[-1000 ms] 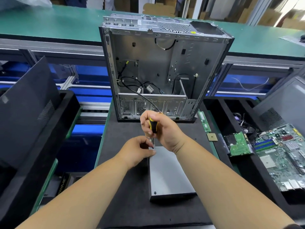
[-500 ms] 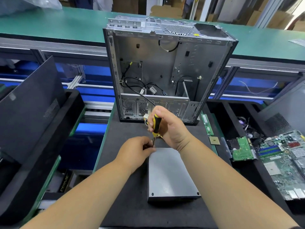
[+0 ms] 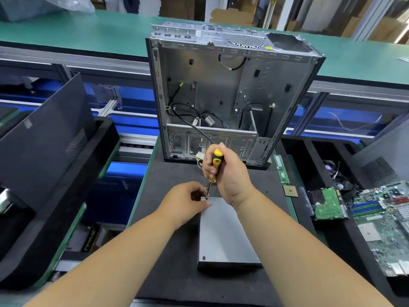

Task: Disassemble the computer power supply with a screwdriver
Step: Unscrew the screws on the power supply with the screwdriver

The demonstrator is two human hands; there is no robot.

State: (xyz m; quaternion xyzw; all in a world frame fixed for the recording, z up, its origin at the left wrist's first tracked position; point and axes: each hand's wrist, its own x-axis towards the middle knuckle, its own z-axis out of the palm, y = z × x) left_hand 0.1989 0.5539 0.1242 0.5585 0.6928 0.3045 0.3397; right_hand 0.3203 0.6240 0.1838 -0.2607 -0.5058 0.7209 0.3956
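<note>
A grey metal power supply (image 3: pixel 223 235) lies flat on the black foam mat (image 3: pixel 168 251) in front of me. My right hand (image 3: pixel 230 173) grips a yellow-and-black screwdriver (image 3: pixel 214 168) upright, its tip down at the box's far left corner. My left hand (image 3: pixel 188 202) sits at that same corner, fingers curled beside the tip, thumb pressed on the lid's edge. One screw (image 3: pixel 203 257) shows at the near left corner of the lid. Yellow wires (image 3: pixel 200 160) stick out behind my right hand.
An open, gutted computer case (image 3: pixel 230 96) stands upright at the back of the mat. Black bins flank the mat: the left one (image 3: pixel 55 196) holds a dark side panel, the right one (image 3: pixel 314 165) circuit boards (image 3: pixel 385 222). A RAM stick (image 3: pixel 281 169) and a CPU chip (image 3: pixel 290 191) lie on the right.
The screwdriver has tilted more upright and my right hand has risen slightly. My left hand stays at the same corner of the power supply.
</note>
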